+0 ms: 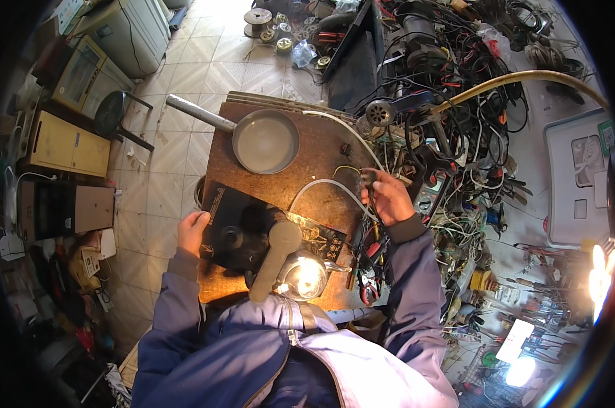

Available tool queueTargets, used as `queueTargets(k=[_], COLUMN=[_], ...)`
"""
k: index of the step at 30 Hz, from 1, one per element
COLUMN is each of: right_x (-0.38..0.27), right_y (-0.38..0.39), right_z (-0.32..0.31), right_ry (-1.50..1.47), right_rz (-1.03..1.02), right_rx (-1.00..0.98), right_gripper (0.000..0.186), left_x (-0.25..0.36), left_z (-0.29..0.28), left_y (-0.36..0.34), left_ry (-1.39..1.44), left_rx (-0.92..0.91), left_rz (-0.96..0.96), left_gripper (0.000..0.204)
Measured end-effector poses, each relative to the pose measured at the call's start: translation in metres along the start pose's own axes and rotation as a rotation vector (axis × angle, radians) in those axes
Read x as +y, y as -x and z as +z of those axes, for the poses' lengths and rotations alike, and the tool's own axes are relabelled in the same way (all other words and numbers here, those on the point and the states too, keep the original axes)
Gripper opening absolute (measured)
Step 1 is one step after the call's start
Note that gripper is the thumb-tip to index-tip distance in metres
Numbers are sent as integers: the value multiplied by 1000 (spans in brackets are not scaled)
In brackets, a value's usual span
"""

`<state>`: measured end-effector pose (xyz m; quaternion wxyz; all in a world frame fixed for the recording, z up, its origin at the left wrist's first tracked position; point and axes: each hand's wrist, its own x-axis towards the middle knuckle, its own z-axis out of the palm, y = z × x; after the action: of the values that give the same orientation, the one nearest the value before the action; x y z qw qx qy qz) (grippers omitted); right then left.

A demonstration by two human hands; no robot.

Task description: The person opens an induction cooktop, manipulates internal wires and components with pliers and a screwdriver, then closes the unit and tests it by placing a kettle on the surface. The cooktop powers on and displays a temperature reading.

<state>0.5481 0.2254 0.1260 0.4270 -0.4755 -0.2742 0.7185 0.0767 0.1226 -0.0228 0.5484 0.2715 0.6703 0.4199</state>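
A black flat induction cooktop [243, 228] lies tilted across the near part of the brown wooden table [321, 146]. My left hand [193, 233] is closed on its left edge, thumb on top. To the right, my right hand [391, 198] is raised at the table's edge, fingers pinched on a dark power plug [368, 178] with a cord. A grey frying pan [267, 141] stands on the far part of the table, handle to the left. A grey bar with a round end [285, 236] hides part of the cooktop's near side, beside a brightly glowing lamp [303, 275].
Tangled cables [470, 88] and tools crowd the bench on the right. Red-handled pliers [369, 291] are near my right sleeve. A pale hose [321, 182] curves over the table. A black stool [110, 114] and yellow cabinet [69, 143] stand left; wire spools [258, 22] sit beyond.
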Motion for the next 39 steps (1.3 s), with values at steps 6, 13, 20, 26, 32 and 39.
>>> queueTargets(k=[6, 13, 20, 26, 32, 39], right_x=[-20, 3, 40, 52, 52, 34], right_y=[31, -6, -95, -121, -121, -111], right_z=[15, 3, -36, -40, -34, -29], right_ry=[1437, 1191, 1037, 999, 1004, 1387], right_rz=[-160, -425, -597, -595, -630, -650], right_rx=[143, 703, 1052, 1188, 1194, 1115], right_gripper=[47, 36, 38, 39, 38, 38], left_x=[-3, -1, 0, 8, 9, 13], left_z=[-2, -3, -3, 1, 3, 4], left_y=[-2, -3, 1, 5, 8, 10], left_ry=[-12, -33, -17, 5, 25, 43], left_rx=[-5, -22, -22, -9, 8, -8], left_rz=[8, -3, -11, -39, -20, -35], left_gripper=[26, 28, 32, 31, 28, 28])
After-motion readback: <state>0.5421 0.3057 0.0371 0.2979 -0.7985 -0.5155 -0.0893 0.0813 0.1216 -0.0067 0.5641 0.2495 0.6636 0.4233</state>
